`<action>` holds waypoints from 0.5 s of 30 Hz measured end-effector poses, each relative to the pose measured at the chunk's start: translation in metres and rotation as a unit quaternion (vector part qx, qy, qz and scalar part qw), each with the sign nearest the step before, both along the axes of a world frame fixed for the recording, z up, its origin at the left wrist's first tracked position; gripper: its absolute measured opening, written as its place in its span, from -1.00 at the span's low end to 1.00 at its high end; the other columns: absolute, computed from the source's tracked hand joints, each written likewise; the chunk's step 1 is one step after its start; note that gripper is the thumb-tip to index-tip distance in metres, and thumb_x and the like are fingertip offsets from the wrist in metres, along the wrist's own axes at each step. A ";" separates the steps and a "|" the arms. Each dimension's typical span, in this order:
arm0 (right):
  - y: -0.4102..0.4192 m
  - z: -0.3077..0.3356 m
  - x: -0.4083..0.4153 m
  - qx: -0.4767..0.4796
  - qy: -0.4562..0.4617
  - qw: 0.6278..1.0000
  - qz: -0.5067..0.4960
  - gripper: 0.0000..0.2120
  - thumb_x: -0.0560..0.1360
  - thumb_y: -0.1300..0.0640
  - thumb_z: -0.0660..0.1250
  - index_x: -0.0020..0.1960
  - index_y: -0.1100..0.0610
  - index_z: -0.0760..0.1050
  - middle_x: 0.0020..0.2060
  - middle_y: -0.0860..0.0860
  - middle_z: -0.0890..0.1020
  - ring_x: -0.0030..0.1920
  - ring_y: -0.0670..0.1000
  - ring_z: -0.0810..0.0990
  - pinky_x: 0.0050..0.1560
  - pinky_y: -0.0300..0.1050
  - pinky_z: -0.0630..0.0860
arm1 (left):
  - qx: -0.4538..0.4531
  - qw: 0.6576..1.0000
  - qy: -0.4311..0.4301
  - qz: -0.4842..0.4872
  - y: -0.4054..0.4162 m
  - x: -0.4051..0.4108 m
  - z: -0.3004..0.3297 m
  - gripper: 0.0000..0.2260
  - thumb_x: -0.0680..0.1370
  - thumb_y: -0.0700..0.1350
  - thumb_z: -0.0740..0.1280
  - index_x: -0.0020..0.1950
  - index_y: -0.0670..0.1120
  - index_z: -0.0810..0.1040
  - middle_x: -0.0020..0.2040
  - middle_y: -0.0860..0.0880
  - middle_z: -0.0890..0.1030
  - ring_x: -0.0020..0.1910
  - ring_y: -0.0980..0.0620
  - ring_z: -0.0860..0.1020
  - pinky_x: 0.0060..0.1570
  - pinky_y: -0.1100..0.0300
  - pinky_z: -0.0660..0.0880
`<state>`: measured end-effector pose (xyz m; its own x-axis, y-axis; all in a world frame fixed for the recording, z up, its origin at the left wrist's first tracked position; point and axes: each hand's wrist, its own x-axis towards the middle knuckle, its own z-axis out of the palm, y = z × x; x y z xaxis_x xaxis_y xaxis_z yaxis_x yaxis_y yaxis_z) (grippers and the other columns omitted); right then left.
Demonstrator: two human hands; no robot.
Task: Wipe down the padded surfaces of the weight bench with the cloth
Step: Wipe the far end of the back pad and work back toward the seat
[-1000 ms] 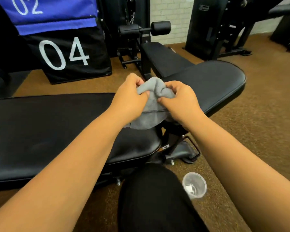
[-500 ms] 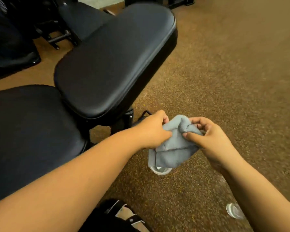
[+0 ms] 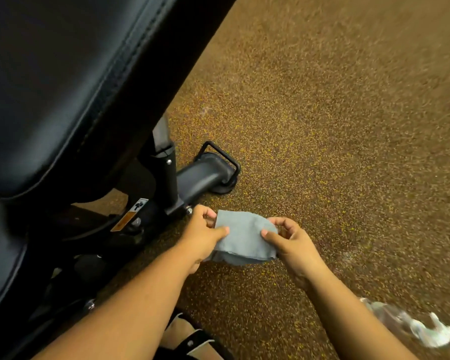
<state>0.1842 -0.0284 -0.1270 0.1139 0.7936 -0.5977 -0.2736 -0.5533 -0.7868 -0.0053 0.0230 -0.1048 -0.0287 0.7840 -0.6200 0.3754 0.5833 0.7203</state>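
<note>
A folded grey cloth [image 3: 240,237] hangs low over the brown floor between my hands. My left hand [image 3: 202,233] pinches its left edge with thumb on top. My right hand [image 3: 289,242] pinches the right edge the same way. The black padded seat [image 3: 63,87] of the weight bench fills the upper left, above and to the left of the cloth. A second black pad [image 3: 0,255] shows at the left edge. The cloth touches neither pad.
The bench's dark steel foot tube with a wire handle [image 3: 208,170] lies on the floor just beyond my left hand. A clear plastic cup [image 3: 411,326] lies blurred at the lower right. My sandalled foot [image 3: 190,339] shows at the bottom. Speckled brown floor spreads to the right.
The view has swung down and to the right, away from the bench top. My hands have lowered the cloth toward the floor and spread it from a bunch into a flatter fold.
</note>
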 end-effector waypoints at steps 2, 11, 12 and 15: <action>0.001 -0.008 0.000 0.001 -0.038 0.999 -0.004 -0.74 0.45 0.35 0.42 0.09 0.15 0.50 -0.08 0.16 0.62 -0.11 0.08 0.58 -0.16 -0.06 0.53 | 0.031 0.999 0.022 -0.031 -0.001 -0.002 -0.008 -0.69 0.50 -0.30 0.40 -0.14 0.00 0.31 -0.21 0.00 0.39 -0.23 0.06 0.37 -0.19 0.22 0.38; 0.010 -0.031 -0.009 0.002 -0.238 0.970 0.038 -0.64 0.42 0.24 0.47 0.13 -0.01 0.46 -0.08 0.05 0.61 -0.17 0.01 0.60 -0.02 0.14 0.60 | 0.066 0.994 0.074 -0.054 -0.006 0.000 -0.028 -0.68 0.45 -0.35 0.43 -0.07 0.08 0.52 0.07 -0.01 0.60 0.04 -0.01 0.56 0.08 0.20 0.49; 0.011 -0.031 -0.009 0.002 -0.250 0.967 0.044 -0.64 0.43 0.23 0.46 0.15 0.00 0.46 -0.07 0.02 0.60 -0.17 -0.03 0.60 -0.02 0.10 0.61 | 0.061 0.993 0.080 -0.065 -0.007 0.000 -0.030 -0.69 0.45 -0.34 0.43 -0.01 0.07 0.53 0.12 -0.03 0.59 0.10 -0.03 0.56 0.15 0.13 0.49; 0.011 -0.032 -0.011 -0.003 -0.265 0.963 0.054 -0.63 0.44 0.23 0.45 0.19 0.04 0.46 -0.07 -0.08 0.56 -0.19 -0.11 0.56 -0.02 0.03 0.61 | 0.045 0.986 0.118 -0.108 -0.010 0.000 -0.033 -0.65 0.46 -0.29 0.44 0.20 -0.02 0.55 0.23 -0.02 0.51 0.21 -0.01 0.49 0.24 0.17 0.41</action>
